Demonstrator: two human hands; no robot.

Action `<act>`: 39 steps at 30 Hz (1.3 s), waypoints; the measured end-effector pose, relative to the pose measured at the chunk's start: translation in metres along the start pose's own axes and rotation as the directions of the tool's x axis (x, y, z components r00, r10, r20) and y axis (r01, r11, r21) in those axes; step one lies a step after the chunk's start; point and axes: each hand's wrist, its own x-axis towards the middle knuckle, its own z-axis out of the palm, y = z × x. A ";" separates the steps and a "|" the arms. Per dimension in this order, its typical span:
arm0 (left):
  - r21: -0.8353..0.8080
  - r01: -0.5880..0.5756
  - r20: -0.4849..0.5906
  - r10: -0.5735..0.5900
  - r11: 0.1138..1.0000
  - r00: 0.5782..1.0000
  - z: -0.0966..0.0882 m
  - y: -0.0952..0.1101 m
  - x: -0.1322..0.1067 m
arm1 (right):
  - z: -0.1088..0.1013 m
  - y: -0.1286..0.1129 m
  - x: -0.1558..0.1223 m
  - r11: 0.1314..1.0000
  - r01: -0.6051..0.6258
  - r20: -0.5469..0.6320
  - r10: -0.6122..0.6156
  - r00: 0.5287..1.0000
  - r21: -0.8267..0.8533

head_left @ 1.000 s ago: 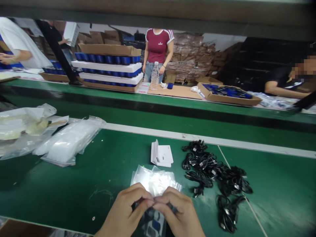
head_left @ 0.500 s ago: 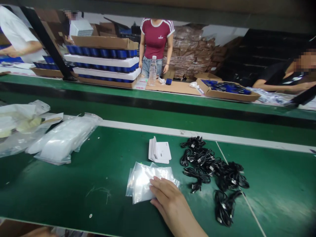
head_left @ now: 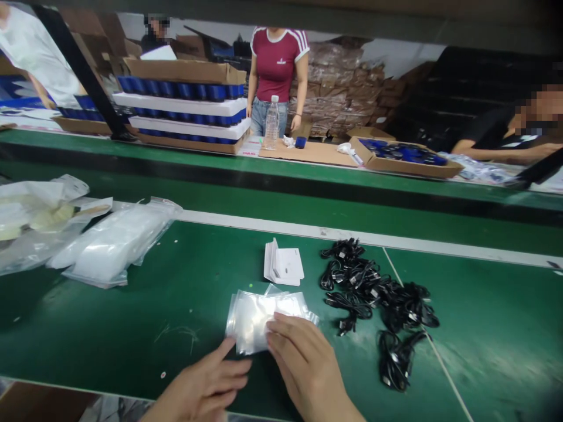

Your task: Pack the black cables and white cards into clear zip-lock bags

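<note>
Pressing flat on a small stack of clear plastic bags [head_left: 253, 316], the right hand [head_left: 303, 366] is lying open; the left hand [head_left: 206, 387], fingers spread, is pointing its forefinger at the stack's near corner. The bags are lying on the green bench [head_left: 132, 328], just beside coiled black cables [head_left: 373, 293].

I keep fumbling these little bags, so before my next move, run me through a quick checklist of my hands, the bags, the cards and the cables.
1. Right hand on the stack of clear bags: ok, fingers lie flat on its near right part.
2. Left hand at the stack: cannot tell; the forefinger reaches its near edge, contact unclear.
3. One bag parted from the rest: cannot tell.
4. White cards free: ok, just beyond the stack, apart from it.
5. Black cables clear of the bags: ok, piled to the right on the green table.
</note>
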 end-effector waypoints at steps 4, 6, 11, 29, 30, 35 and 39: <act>-0.032 -0.013 -0.015 0.013 0.999 1.000 0.052 0.029 0.026 | -0.001 -0.009 -0.007 1.000 -0.002 -0.059 0.002 0.998 -0.009; 0.027 -0.011 -0.119 0.014 1.000 0.993 0.057 0.039 0.034 | -0.003 -0.008 -0.011 0.963 -0.261 -0.128 0.267 0.955 0.064; 0.136 0.011 -0.146 0.009 0.991 0.989 0.039 0.040 0.037 | -0.010 0.002 -0.006 0.401 -0.756 0.323 0.727 0.607 0.517; 0.755 -0.505 0.201 0.586 0.417 0.785 0.040 0.043 0.020 | 0.002 -0.011 0.025 0.013 -0.765 0.659 0.499 0.563 0.644; 0.753 -0.489 0.190 0.566 0.440 0.802 0.039 0.045 0.020 | 0.003 -0.010 0.026 0.011 -0.764 0.664 0.487 0.568 0.645; 0.719 -0.412 0.154 0.450 0.560 0.880 0.039 0.049 0.018 | 0.005 -0.010 0.028 -0.011 -0.764 0.680 0.462 0.569 0.646; 0.681 -0.354 0.117 0.382 0.641 0.917 0.044 0.052 0.019 | 0.002 -0.009 0.027 -0.033 -0.777 0.701 0.455 0.549 0.629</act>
